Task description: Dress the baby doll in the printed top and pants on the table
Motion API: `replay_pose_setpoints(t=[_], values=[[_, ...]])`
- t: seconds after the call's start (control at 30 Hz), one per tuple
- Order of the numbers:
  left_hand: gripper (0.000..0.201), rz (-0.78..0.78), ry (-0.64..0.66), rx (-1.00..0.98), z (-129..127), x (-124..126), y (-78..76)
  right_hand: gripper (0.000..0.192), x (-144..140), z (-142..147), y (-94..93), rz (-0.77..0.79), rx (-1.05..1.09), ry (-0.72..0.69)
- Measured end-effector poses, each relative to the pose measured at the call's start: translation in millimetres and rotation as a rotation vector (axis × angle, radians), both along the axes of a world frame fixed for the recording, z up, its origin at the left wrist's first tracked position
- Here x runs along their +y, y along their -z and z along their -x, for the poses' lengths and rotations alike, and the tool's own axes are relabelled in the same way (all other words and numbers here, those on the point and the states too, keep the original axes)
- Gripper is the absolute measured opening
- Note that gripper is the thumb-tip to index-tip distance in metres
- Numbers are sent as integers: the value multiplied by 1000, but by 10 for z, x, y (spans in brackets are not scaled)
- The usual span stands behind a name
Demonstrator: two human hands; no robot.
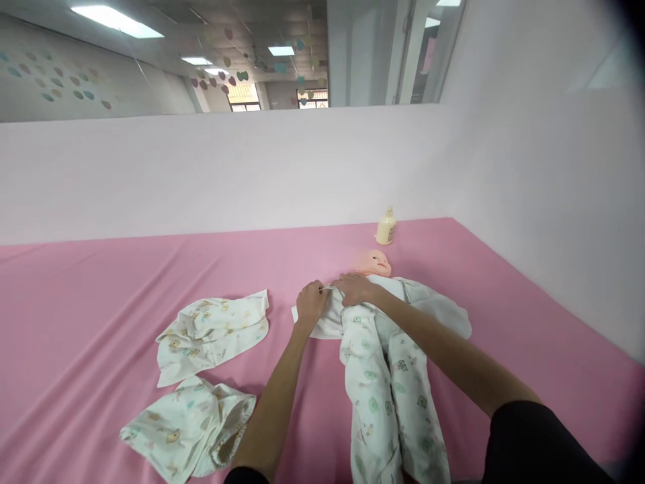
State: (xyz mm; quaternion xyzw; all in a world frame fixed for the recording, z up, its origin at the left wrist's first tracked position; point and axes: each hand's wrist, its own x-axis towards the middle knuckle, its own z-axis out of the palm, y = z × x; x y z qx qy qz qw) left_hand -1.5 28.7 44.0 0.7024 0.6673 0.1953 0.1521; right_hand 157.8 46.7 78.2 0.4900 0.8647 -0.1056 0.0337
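Observation:
A baby doll [380, 263] lies on its back with its head at the far end. It has on patterned white trousers [370, 383] and a plain white top [330, 326] spread out at both sides. My left hand [311, 306] is closed on the edge of the top's sleeve, to the left of the doll. Across the doll's upper body reaches my right hand [355, 289], its fingers curled over the cloth near the shoulder. A short stretch of white fabric runs between both hands. The doll's arm is hidden.
Two patterned white baby garments, one a flat piece [214, 333] and one crumpled [186, 430], lie on the pink sheet [101, 323] at left. A cream pump bottle [385, 227] stands behind the doll's head. White walls [226, 175] border the back and right.

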Motion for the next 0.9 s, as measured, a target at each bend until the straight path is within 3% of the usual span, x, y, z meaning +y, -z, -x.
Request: replay_pose_setpoints(t=[0.27,0.5,0.63,0.73,0.9], values=[[20,29,-111,54,151,40,12,81,44,-110,100,3,-57,65],[30,72,-153,114,229,-33,140,62,-49,-184,-115,-61,-82,19],[32,146,-194,131,356,-73,217,70,-89,-290,-205,-87,-76,21],[30,198,-181,110,426,-90,241,73,-81,-369,-207,-101,-53,33],[31,250,-147,14,466,-115,236,57,-16,-381,-128,-177,-154,-20]])
